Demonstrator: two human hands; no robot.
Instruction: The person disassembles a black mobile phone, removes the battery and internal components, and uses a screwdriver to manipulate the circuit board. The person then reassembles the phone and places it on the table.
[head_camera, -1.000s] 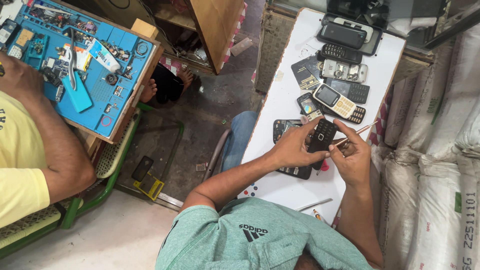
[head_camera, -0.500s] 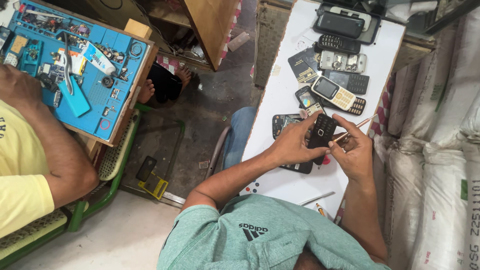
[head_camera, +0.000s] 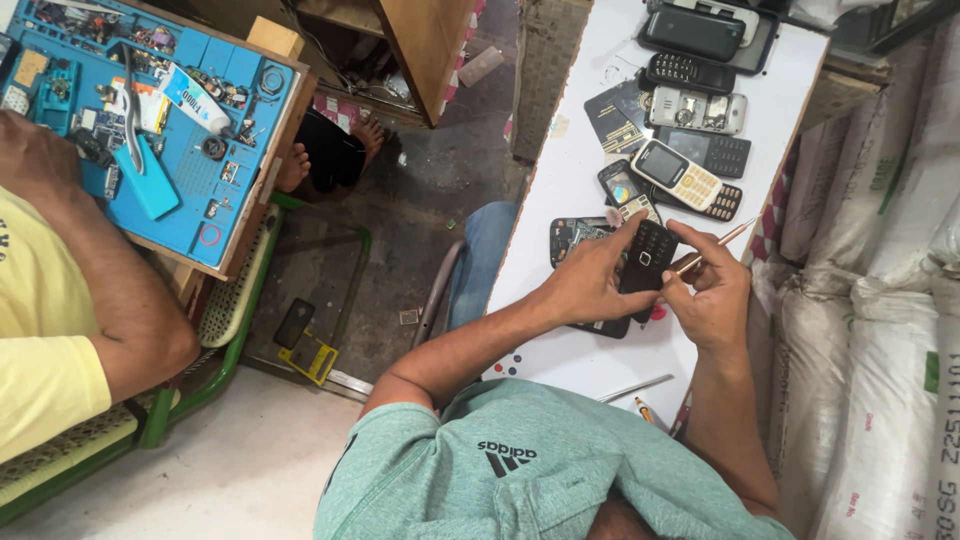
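Phone (head_camera: 648, 258), black keypad type, upright between both hands; keys outward

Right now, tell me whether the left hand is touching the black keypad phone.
Touching. The head view shows the left hand with fingers wrapped against the side of the black keypad phone, no gap between them, while the right hand holds a thin tool beside it.

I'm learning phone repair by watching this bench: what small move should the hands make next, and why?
Probably bring the thin tool down to the black phone. The left hand grips the phone over the white table; the right hand holds the tool beside it, tip pointing away.
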